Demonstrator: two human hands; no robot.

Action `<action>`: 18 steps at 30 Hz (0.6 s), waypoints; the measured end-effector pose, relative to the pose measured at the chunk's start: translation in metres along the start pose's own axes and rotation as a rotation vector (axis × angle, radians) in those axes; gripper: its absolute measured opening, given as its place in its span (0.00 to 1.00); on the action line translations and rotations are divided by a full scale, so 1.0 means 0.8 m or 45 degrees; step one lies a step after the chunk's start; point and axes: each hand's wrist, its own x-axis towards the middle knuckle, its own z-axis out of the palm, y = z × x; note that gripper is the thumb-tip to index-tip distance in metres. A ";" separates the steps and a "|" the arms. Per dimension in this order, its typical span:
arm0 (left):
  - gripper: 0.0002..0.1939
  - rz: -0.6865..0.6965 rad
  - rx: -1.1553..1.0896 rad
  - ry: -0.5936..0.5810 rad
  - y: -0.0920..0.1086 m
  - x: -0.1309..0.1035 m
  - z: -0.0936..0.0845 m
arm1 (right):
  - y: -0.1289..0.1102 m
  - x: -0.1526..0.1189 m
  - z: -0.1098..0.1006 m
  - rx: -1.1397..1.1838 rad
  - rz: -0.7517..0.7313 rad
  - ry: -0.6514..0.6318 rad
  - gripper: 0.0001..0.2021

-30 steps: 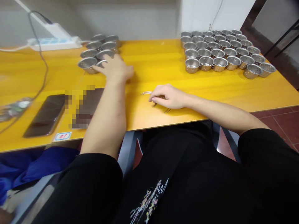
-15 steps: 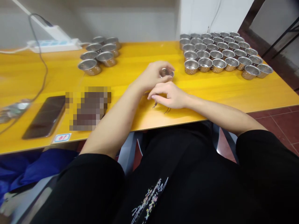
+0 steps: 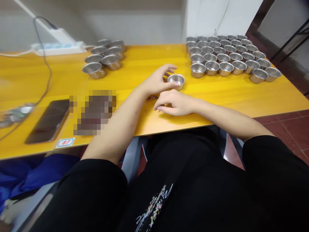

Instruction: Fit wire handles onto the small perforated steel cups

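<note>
A small perforated metal cup [image 3: 176,82] stands upright on the yellow table [image 3: 147,124], its opening facing up. My left hand [image 3: 160,79] is at the cup's left side, fingers apart, the thumb by its near rim; it is not wrapped round the cup. Nearer the table's front edge, my right hand [image 3: 173,102] is low over the table with fingers bent. Thin dark wire-like pieces [image 3: 172,116] show under and beside it. Whether its fingers hold any of them is hidden.
Many similar cups [image 3: 226,69] stand in rows at the back right. Several more cups [image 3: 94,70] are at the back left. A dark phone [image 3: 48,120], a blurred-out item [image 3: 95,112], a cable and a white power strip [image 3: 56,47] lie to the left.
The cup, earlier tilted and partly covered by my left hand, now stands upright and more exposed. My left hand's fingers have spread. My right hand has barely moved.
</note>
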 end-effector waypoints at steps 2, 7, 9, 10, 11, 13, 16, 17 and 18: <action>0.60 -0.006 0.017 -0.057 -0.012 0.005 0.004 | 0.005 0.001 0.000 -0.044 0.036 0.010 0.15; 0.67 -0.035 0.035 -0.068 -0.037 0.018 0.005 | 0.011 0.004 0.002 -0.122 0.173 0.054 0.13; 0.68 -0.045 0.054 0.005 -0.044 0.021 0.001 | 0.005 0.004 0.002 -0.170 0.248 0.009 0.13; 0.68 -0.042 0.070 0.055 -0.047 0.022 -0.001 | 0.002 0.004 0.001 -0.199 0.289 -0.012 0.13; 0.67 -0.036 0.086 0.108 -0.050 0.023 -0.002 | -0.002 0.004 0.000 -0.223 0.334 -0.025 0.14; 0.62 -0.023 0.108 0.197 -0.056 0.025 -0.004 | -0.009 0.004 -0.003 -0.260 0.434 -0.031 0.14; 0.56 -0.013 0.095 0.245 -0.062 0.028 -0.002 | -0.013 0.005 -0.008 -0.285 0.576 -0.025 0.17; 0.55 -0.011 0.084 0.244 -0.063 0.029 -0.001 | -0.013 0.005 -0.009 -0.292 0.607 -0.023 0.17; 0.55 -0.009 0.075 0.242 -0.063 0.029 0.000 | -0.013 0.005 -0.010 -0.298 0.625 -0.024 0.17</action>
